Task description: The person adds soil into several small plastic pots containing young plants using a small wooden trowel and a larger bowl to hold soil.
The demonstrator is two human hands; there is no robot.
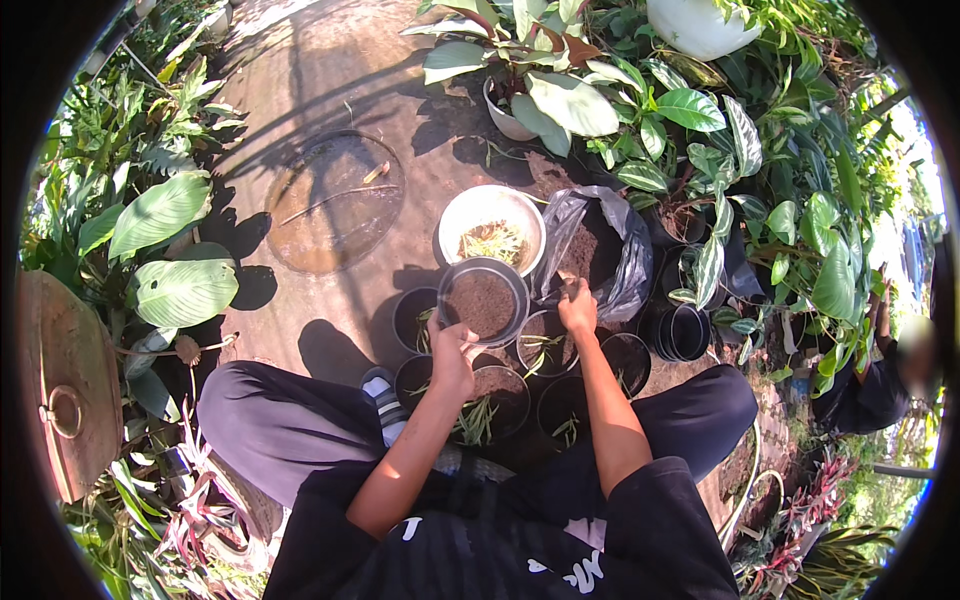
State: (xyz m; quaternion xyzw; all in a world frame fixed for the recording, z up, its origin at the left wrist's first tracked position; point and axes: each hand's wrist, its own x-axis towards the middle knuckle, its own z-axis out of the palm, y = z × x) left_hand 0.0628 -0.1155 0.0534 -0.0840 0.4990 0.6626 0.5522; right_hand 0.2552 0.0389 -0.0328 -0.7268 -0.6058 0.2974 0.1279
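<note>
My left hand point(454, 352) grips the rim of a black plastic plant pot point(480, 301) filled with brown soil, held above other pots. At the mouth of a black plastic bag point(626, 281) of soil, my right hand point(577, 306) is closed around a small hand tool whose far end is hard to make out. Behind the held pot stands a white bucket point(536, 225) with pale green cuttings point(493, 244) inside. Several black pots stand below my hands; one near pot point(510, 390) contains soil and narrow-leaved cuttings point(478, 420).
Empty black pots point(682, 334) are nested right of the bag. Leafy potted plants point(525, 97) crowd the far right, and broad-leaved plants point(169, 217) line the left beside a brown planter point(71, 390). A round cover point(337, 202) lies in the floor. Another person point(862, 390) is at the right.
</note>
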